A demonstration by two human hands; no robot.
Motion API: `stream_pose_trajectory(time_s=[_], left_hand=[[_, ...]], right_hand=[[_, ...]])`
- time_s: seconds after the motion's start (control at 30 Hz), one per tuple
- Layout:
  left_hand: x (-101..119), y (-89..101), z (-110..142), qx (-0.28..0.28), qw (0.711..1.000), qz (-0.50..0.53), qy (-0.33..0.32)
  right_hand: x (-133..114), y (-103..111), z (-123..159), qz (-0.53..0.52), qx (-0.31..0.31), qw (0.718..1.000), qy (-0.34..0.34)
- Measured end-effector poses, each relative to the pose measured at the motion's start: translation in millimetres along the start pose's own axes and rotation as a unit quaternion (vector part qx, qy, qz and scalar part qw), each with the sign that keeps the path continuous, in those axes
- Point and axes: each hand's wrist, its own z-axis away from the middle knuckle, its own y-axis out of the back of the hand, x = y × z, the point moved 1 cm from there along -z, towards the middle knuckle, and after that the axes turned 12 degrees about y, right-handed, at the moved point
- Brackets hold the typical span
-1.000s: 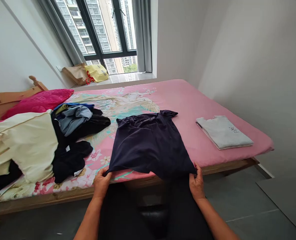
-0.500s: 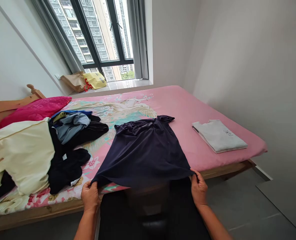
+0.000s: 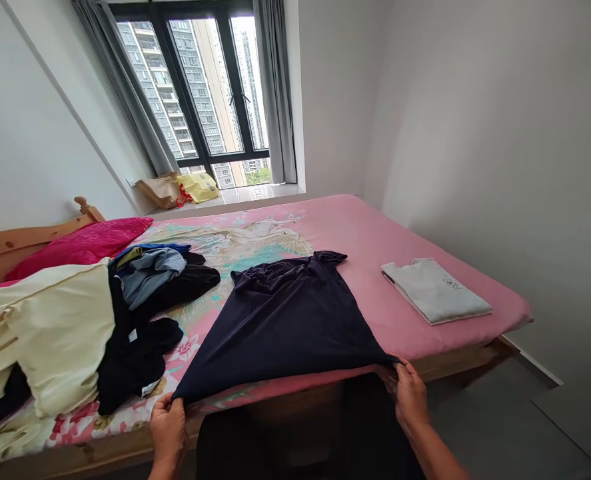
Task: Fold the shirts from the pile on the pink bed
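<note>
A dark navy T-shirt (image 3: 290, 320) lies spread on the pink bed, its collar end away from me and somewhat bunched. My left hand (image 3: 169, 427) pinches the near left corner of its hem. At the opposite hem corner, my right hand (image 3: 411, 395) grips the fabric between thumb and fingers. The hem is stretched taut between both hands, at the bed's front edge. Off to the right, a folded light grey garment (image 3: 438, 290) with a small dark print rests flat on the bed.
Left of the shirt is a heap of clothes: a cream garment (image 3: 65, 327), a blue-grey piece (image 3: 152, 273) and black items (image 3: 140, 360). A magenta pillow (image 3: 85, 243) lies by the wooden headboard (image 3: 40, 233). Paper bag (image 3: 160, 190) and yellow bag (image 3: 198, 187) sit on the windowsill.
Both hands have moved farther apart, pulling the shirt's hem wider and straighter. The camera has tilted up slightly, so the bed appears lower in view.
</note>
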Motion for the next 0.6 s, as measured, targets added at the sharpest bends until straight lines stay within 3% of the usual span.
stream_pose_trajectory(time_s=[0.07, 0.17, 0.27, 0.33, 0.37, 0.5, 0.6], left_hand=[[-4.3, 2.7, 1.4, -0.022, 0.999, -0.039, -0.002], [-1.8, -1.6, 10.7, -0.046, 0.985, -0.160, -0.038], [9.1, -10.0, 21.5, -0.077, 0.933, -0.327, -0.130], [15.3, -12.5, 24.7, -0.098, 0.902, -0.381, -0.177], [17.2, -11.8, 24.3, -0.091, 0.905, -0.376, -0.177], [16.6, -1.0, 14.9, 0.014, 0.963, -0.252, -0.093], [13.5, -0.9, 14.7, 0.028, 0.971, -0.223, -0.079]], right_hand=[[-2.8, -3.1, -1.2, -0.017, -0.015, 0.999, -0.028], [-3.8, -8.0, 0.4, 0.042, -0.069, 0.997, 0.010], [-0.6, -8.6, 3.0, 0.134, -0.087, 0.985, 0.063], [0.4, -4.3, 2.2, 0.184, -0.081, 0.977, 0.076], [-0.2, -0.6, 0.5, 0.205, -0.071, 0.973, 0.076], [-10.4, 16.6, -15.3, 0.245, -0.006, 0.965, 0.089], [-20.7, 17.5, -26.0, 0.224, -0.009, 0.969, 0.106]])
